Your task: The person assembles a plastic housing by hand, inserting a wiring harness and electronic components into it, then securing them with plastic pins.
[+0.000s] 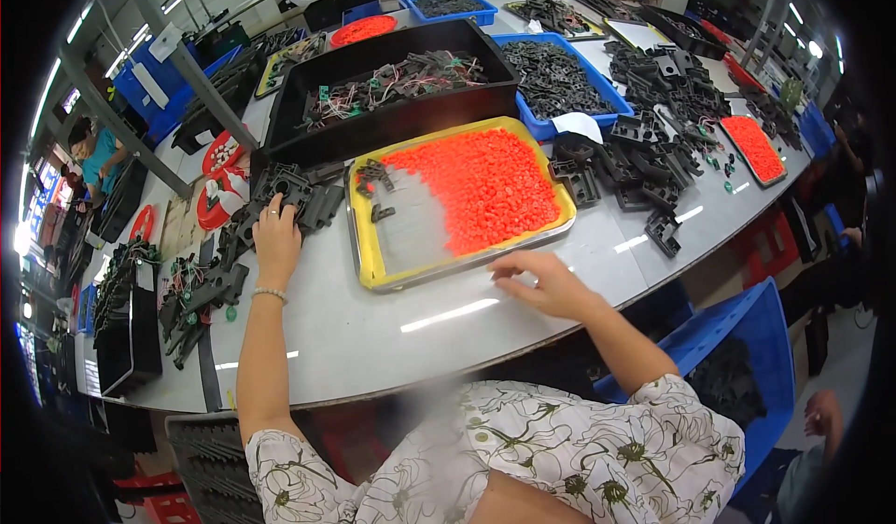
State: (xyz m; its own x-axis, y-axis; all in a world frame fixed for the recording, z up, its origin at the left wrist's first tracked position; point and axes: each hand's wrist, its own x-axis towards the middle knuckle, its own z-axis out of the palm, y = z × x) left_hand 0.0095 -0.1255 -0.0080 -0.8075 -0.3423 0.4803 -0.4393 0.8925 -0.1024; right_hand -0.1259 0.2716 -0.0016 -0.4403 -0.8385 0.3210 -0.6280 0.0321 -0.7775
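Note:
My left hand (277,237) reaches over a loose heap of black plastic housings (297,191); its fingers are stretched out and touch the nearest pieces. My right hand (543,284) hovers by the front edge of a shallow metal tray (373,272) with a yellow rim. The thumb stands apart from loosely bent fingers, and nothing shows between them. Many small orange-red pieces (495,188) cover the right and back of this tray. A few small black parts (381,213) lie on its bare left side.
Behind the tray stands a deep black bin (392,123) of wired black parts. A blue crate (621,104) and heaped black housings (644,165) are at right, beside a smaller tray of orange-red pieces (754,149). More wired housings (201,291) lie left; a person (96,160) is far left.

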